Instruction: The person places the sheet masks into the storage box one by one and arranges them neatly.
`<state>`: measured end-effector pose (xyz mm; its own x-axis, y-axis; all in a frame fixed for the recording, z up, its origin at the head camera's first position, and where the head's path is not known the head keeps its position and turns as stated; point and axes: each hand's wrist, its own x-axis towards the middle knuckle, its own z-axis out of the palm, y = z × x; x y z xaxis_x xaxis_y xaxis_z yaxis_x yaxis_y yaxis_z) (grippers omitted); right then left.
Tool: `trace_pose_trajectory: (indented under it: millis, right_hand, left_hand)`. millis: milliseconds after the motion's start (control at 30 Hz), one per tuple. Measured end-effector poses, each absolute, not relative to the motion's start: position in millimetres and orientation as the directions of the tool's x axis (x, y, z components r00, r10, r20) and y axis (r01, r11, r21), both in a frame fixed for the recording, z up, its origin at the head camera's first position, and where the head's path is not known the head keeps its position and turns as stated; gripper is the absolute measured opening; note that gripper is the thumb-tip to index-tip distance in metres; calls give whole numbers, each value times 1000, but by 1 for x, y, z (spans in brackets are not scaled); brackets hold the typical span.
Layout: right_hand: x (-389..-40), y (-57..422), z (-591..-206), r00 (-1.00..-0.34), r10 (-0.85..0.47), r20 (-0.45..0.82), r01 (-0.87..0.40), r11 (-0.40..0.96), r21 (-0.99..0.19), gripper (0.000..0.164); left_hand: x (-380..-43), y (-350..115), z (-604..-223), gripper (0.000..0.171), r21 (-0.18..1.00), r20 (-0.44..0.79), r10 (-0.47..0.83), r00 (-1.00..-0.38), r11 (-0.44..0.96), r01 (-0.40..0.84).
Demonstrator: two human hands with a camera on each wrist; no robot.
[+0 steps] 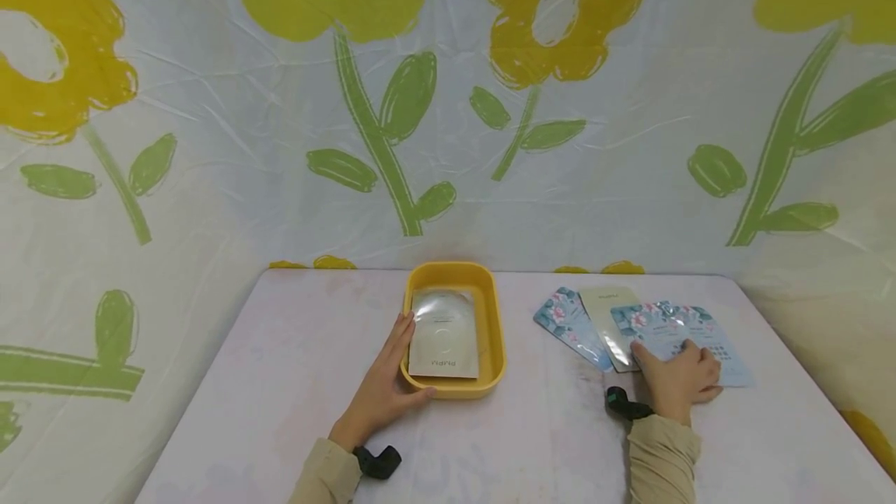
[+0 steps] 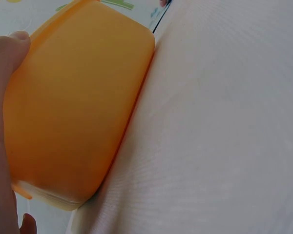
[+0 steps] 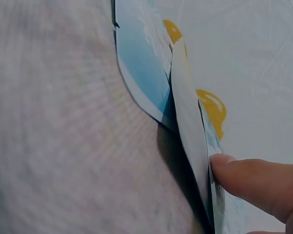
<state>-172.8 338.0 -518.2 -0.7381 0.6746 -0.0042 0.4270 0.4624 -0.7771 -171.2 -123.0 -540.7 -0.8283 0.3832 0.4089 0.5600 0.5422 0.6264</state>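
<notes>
A yellow tray (image 1: 498, 333) holds a flat cream face mask sachet (image 1: 444, 333) lettered PMPM. My left hand (image 1: 385, 379) grips the tray's near left corner, fingers along the left rim and thumb at the near side. The tray's outer wall fills much of the left wrist view. On the right, my right hand (image 1: 680, 379) lies over a blue floral face mask sachet (image 1: 728, 364), its fingers bent on top and the thumb at the left edge. Close by, another cream sachet (image 1: 603, 308) lies partly under the blue one. The right wrist view shows the thumb (image 3: 229, 168) against the sachets' edges.
Another blue floral sachet (image 1: 570, 325) lies slanted at the left of the group. The pale table (image 1: 532, 442) meets a flower-printed cloth (image 1: 560, 224) at its back edge. Black wrist cameras sit below each hand.
</notes>
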Motion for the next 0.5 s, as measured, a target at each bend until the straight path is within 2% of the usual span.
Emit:
trace_pose_trajectory:
  millis: [300, 500]
  right_hand:
    - [-173, 338, -517, -642, 765, 48, 370, 365, -854, 83]
    - [-170, 341, -515, -578, 816, 7, 390, 284, -876, 67]
  left_hand:
    - [-173, -124, -542, 109, 626, 402, 388, -829, 545, 558]
    - [-172, -124, -542, 109, 625, 406, 383, -830, 546, 558]
